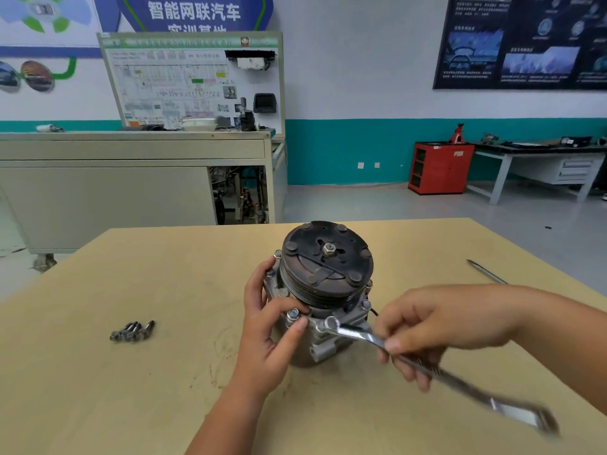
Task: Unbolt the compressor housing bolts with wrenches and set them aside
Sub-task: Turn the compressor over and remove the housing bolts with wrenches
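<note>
A wrench point(358, 333) held at the compressor point(326, 274)
Left hand point(272, 330) fingers curled round the housing; right hand point(440, 323) fingers pinched the wrench.

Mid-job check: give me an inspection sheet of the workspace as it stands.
surface: tan table, scuffed.
job's things: compressor standing pulley-up; wrench ring end on the housing's front; seated bolt beside it; removed bolts heaped at left.
clutter: slim metal tool near the far right edge.
grips: left hand holds the compressor; right hand holds the wrench.
cables: thin dark lead beside the compressor, unclear.
surroundings: training board, red cabinet, wall poster.
</note>
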